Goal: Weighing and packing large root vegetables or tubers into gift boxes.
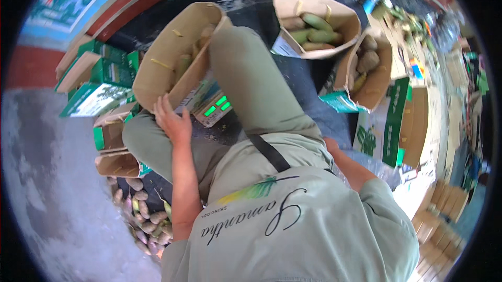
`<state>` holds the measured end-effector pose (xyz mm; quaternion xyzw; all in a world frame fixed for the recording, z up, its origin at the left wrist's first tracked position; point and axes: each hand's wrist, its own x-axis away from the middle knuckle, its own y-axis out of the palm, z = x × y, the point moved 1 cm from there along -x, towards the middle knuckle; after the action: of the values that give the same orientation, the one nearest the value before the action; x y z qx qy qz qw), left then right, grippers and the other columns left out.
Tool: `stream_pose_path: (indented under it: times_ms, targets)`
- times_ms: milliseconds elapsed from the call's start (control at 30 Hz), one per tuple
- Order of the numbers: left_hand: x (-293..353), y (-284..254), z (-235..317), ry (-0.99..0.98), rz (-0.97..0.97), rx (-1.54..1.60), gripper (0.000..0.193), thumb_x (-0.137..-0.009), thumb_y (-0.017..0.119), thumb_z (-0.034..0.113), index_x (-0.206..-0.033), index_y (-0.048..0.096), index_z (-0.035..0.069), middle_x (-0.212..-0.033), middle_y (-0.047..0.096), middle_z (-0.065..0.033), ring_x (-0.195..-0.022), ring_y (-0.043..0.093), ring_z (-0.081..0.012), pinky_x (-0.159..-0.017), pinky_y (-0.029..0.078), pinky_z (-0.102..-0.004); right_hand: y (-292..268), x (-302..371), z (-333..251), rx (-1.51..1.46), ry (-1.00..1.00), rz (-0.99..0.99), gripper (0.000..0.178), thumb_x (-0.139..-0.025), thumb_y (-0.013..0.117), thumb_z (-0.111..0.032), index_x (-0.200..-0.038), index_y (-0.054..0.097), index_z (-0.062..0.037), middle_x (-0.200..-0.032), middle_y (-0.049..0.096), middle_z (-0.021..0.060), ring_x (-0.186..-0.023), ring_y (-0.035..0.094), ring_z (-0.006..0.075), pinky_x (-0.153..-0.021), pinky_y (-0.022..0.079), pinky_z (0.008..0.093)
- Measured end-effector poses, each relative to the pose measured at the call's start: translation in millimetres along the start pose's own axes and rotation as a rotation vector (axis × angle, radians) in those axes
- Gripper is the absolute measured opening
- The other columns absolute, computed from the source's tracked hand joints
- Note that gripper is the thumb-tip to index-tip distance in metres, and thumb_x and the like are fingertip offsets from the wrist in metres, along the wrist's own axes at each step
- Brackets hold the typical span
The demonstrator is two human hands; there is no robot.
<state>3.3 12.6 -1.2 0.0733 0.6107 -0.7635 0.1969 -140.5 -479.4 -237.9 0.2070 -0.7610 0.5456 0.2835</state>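
Observation:
An open cardboard box (180,36) holding a few long green and tan radish-like roots (183,66) stands in front of me, tilted, beside my raised knee. My left hand (172,119) rests against the near end of this box, its fingers stretched out and spread. Just to the right of that hand, under the box's side, is a digital scale (212,112) with green lit digits. My right hand (330,145) is by my right hip, mostly hidden behind my thigh and clothing, and its fingers do not show.
Two more open boxes stand ahead to the right, one with green roots (319,28), one with brown roots (368,61). Green and white cartons (104,73) are at left, above a root pile (151,216). Another carton (387,130) stands at right, near flattened cardboard (444,120).

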Motion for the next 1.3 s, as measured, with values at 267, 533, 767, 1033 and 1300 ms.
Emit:
stream_pose_path:
  times_ms: [267,533,767,1033,1300]
  targets:
    - [-3.7,5.1,-14.0,0.062,0.0,-0.017,0.066,-0.064,0.071,0.008,-0.123,0.043,0.0,-0.124,0.046,-0.0212,-0.118,0.04,-0.0392,-0.101,0.03,-0.0459,227.8,50.5,69.9,-0.728,0.072,-0.037,0.037,-0.077,0.06,-0.026,-0.109,0.054,-0.0087,-0.109,0.06,0.0197,-0.1,0.057,0.0371,-0.081,0.048,0.0445]
    - [-4.6,3.2,-11.1,0.042,-0.038,-0.067,0.066,-0.066,0.069,0.007,-0.124,0.041,-0.001,-0.122,0.046,-0.022,-0.118,0.04,-0.0384,-0.101,0.03,-0.0445,237.9,21.0,38.0,-0.808,0.123,-0.02,0.041,-0.077,0.061,-0.028,-0.112,0.051,-0.0088,-0.111,0.058,0.0195,-0.101,0.057,0.0363,-0.082,0.047,0.044]
    - [-2.5,3.8,-15.0,0.076,-0.042,-0.077,0.068,-0.066,0.07,0.007,-0.127,0.039,-0.001,-0.124,0.045,-0.0221,-0.118,0.04,-0.0376,-0.101,0.03,-0.0433,238.5,2.2,41.6,-0.8,0.098,-0.01,0.045,-0.077,0.061,-0.029,-0.115,0.047,-0.0089,-0.112,0.057,0.0193,-0.102,0.056,0.0356,-0.084,0.047,0.0434]
    - [-4.1,1.8,-4.6,0.051,-0.044,-0.073,0.07,-0.064,0.072,0.004,-0.126,0.039,0.0,-0.124,0.044,-0.0215,-0.119,0.038,-0.0377,-0.101,0.029,-0.0441,230.8,-16.9,32.8,-0.782,0.123,-0.001,0.05,-0.077,0.062,-0.031,-0.118,0.043,-0.009,-0.114,0.056,0.0191,-0.103,0.056,0.0348,-0.085,0.046,0.0429]
    - [-6.0,5.4,-4.4,0.055,-0.05,-0.1,0.07,-0.064,0.072,0.007,-0.126,0.039,0.0,-0.124,0.043,-0.0219,-0.119,0.038,-0.0379,-0.101,0.029,-0.0445,249.5,-1.3,34.0,-0.788,0.197,0.001,0.055,-0.077,0.062,-0.033,-0.121,0.04,-0.0091,-0.117,0.055,0.0189,-0.105,0.055,0.034,-0.087,0.045,0.0423]
